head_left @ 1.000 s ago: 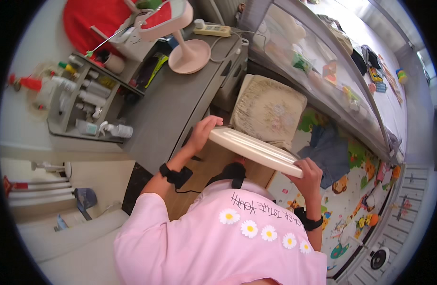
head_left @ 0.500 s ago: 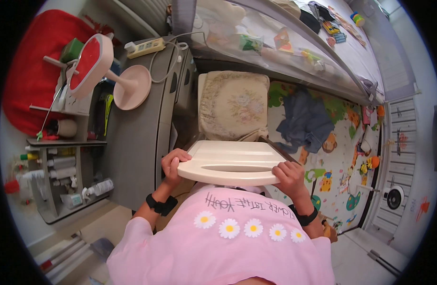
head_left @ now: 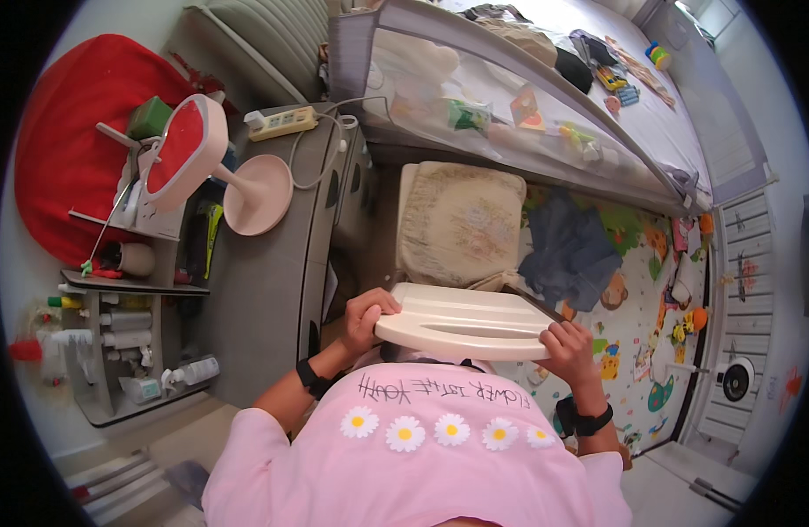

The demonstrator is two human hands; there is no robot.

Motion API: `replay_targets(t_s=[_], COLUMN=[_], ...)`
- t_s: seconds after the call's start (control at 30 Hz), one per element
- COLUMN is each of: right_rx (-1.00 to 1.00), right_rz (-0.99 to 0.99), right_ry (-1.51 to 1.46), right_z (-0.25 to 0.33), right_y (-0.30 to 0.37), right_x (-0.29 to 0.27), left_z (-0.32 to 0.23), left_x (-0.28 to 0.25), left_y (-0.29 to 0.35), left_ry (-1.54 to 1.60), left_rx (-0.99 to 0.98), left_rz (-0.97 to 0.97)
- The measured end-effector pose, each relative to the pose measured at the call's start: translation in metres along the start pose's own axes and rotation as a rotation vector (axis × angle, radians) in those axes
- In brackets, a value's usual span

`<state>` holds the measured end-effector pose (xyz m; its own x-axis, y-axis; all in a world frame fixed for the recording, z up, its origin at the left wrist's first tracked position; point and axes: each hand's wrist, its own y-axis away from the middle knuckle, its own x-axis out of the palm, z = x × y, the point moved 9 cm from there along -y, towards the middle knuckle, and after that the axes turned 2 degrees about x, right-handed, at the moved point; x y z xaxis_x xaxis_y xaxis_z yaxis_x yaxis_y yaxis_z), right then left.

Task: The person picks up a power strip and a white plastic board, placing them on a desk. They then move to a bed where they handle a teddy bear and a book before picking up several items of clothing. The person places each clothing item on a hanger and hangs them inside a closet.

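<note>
Both hands grip a chair by its cream backrest [head_left: 466, 318], which has a long slot near its top edge. My left hand [head_left: 367, 318] is closed round the left corner, and my right hand [head_left: 570, 350] is wrapped round the right corner. Beyond the backrest lies the seat, covered by a beige floral cushion [head_left: 462, 224]. The backrest partly hides the chair's frame, and its legs are mostly out of sight. Each wrist wears a black band.
On the left stands a grey desk [head_left: 264, 303] with a pink mirror [head_left: 257, 195] and a power strip [head_left: 283, 123]. A mesh-sided bed [head_left: 519, 114] stretches across the far side. Blue clothing [head_left: 570, 250] lies on the patterned play mat [head_left: 608, 325] right of the chair.
The chair has shifted to the right, a little away from the desk, with both hands still on its backrest. The whole view has moved slightly too.
</note>
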<state>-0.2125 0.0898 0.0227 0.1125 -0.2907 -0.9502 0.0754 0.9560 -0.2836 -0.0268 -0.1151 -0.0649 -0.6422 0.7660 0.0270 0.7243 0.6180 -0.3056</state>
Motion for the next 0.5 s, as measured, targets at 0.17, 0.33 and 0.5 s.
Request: replay_targets(t_s=[0.17, 0.33, 0.5], right_rx=[0.013, 0.079, 0.109], right_rz=[0.007, 0.009, 0.032], right_ry=[-0.049, -0.057, -0.073], right_z=[-0.001, -0.007, -0.013], right_y=[-0.010, -0.008, -0.008], right_x=[0.002, 0.006, 0.011], left_z=[0.015, 0.090, 0.184], left_x=[-0.006, -0.029, -0.042], left_y=[-0.012, -0.043, -0.082], left_ry=[0.207, 0.546, 0.590], left_rx=[-0.429, -0.724, -0.871], left_rz=[0.212, 0.183, -0.053])
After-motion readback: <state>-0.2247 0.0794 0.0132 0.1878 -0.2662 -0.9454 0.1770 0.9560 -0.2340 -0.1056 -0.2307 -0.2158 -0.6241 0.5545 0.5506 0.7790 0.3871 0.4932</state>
